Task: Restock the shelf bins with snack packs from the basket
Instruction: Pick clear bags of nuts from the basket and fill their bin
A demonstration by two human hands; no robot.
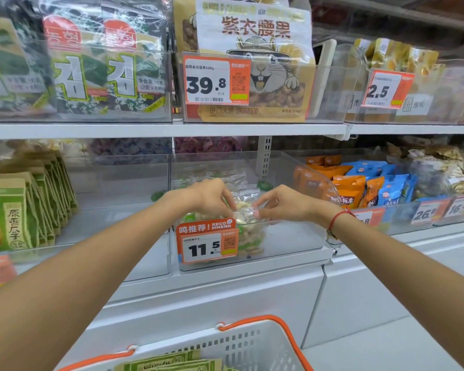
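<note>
Both my hands reach into the clear middle shelf bin [292, 236], which carries an 11.5 price tag [208, 243]. My left hand [212, 198] and my right hand [281, 202] each pinch the top of a clear snack pack [245, 218] with pale nuts and green print, standing upright at the bin's front. More clear packs [225, 180] lie behind it. The white basket [252, 346] with orange handles sits below at the bottom edge, with green snack packs [172, 362] inside.
Green seed packs [24, 207] fill the bin to the left. Orange and blue packs [367, 183] fill the bin on the right. The upper shelf holds seaweed packs [91, 62] and a large cashew bag [255, 54]. White cabinet fronts lie below the shelf.
</note>
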